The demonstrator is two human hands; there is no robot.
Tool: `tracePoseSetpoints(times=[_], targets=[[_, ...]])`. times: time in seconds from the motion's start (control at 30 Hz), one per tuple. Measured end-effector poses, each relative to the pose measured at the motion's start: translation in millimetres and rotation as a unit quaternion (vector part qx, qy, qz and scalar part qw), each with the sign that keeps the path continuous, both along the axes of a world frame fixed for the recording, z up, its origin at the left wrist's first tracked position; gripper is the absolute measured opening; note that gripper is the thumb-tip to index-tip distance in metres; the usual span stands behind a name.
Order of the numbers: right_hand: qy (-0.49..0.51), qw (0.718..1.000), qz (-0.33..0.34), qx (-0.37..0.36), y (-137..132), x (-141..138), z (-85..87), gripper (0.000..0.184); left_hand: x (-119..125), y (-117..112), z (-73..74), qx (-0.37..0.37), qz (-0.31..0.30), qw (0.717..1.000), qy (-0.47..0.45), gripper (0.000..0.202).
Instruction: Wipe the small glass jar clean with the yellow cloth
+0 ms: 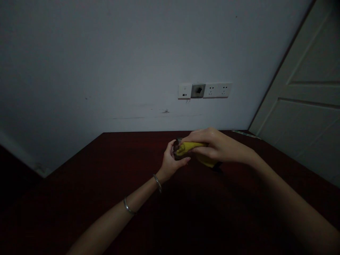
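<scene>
Over the dark red tabletop [127,152], my left hand [170,161] wraps round a small, dark, shiny object [175,146], perhaps glass; its kind is unclear in the dim light. My right hand [209,141] pinches a yellow cloth [187,146] and presses it against that object's near side or opening. Part of the cloth hangs below my right palm, ending in a dark edge. Between the two hands most of the object is hidden.
Behind the table rises a pale wall with a row of sockets [217,90] and a grey switch plate [198,91]. A white panelled door [308,131] stands on the right. A thin pale strip [245,134] lies at the table's back right edge.
</scene>
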State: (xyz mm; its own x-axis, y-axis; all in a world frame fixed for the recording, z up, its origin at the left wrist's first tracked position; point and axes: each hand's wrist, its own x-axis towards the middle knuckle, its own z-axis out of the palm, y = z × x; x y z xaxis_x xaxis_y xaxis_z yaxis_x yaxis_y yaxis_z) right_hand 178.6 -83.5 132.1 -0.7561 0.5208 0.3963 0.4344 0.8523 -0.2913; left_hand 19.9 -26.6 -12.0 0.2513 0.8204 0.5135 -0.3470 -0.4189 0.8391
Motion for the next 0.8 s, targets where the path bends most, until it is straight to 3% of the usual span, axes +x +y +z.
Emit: tracePoseSetpoints(times=[0.1,0.3,0.43,0.8], targets=[[0.032,0.999,-0.014,-0.013,-5,8,-3.4,0.024,-4,3,2.5,-0.025,-0.011,1.0,-0.007,0.07],[0.178,0.973,-0.146,-0.005,1,35,-18.7,0.024,-6,4,3.7,-0.041,-0.023,0.999,-0.008,0.071],[0.223,0.959,-0.176,-0.018,12,44,-27.3,0.026,-4,2,3.5,-0.045,-0.031,0.998,-0.007,0.071],[0.146,0.977,-0.154,-0.008,13,34,-35.0,0.025,-1,-2,7.2,-0.055,-0.031,0.998,-0.016,0.068]])
